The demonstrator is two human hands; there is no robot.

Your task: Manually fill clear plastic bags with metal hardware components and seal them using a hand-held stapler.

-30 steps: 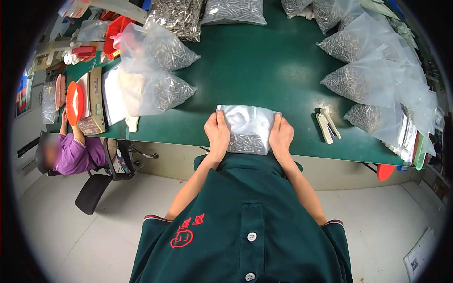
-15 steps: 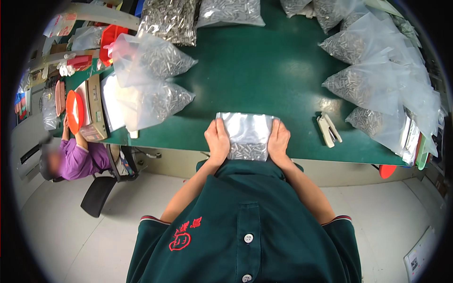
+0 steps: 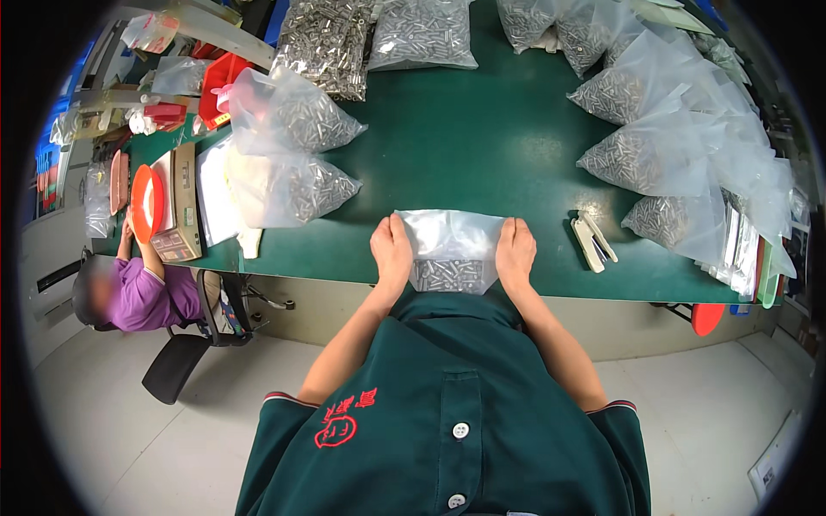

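At the front edge of the green table, I hold a clear plastic bag (image 3: 452, 236) by its two upper corners. Small silvery metal parts (image 3: 449, 275) lie in a layer along its bottom, close to my shirt. My left hand (image 3: 393, 249) pinches the left corner, thumb on top. The right corner is gripped by my right hand (image 3: 515, 252) in the same way. Between the hands the upper part of the bag is stretched flat. To the right of my right hand, a cream stapler (image 3: 592, 242) lies on the table.
Filled bags (image 3: 658, 155) crowd the table's right side. Two more bags (image 3: 318, 185) sit at left, with a tray of metal parts (image 3: 323, 47) and a big bag (image 3: 423, 34) at the back. A person in purple (image 3: 155, 292) sits at far left, holding an orange bowl (image 3: 146, 204).
The view has shifted slightly, so the table's things sit a little differently in the picture. My hands keep hold of the bag's corners, and its upper edge looks more tautly spread.
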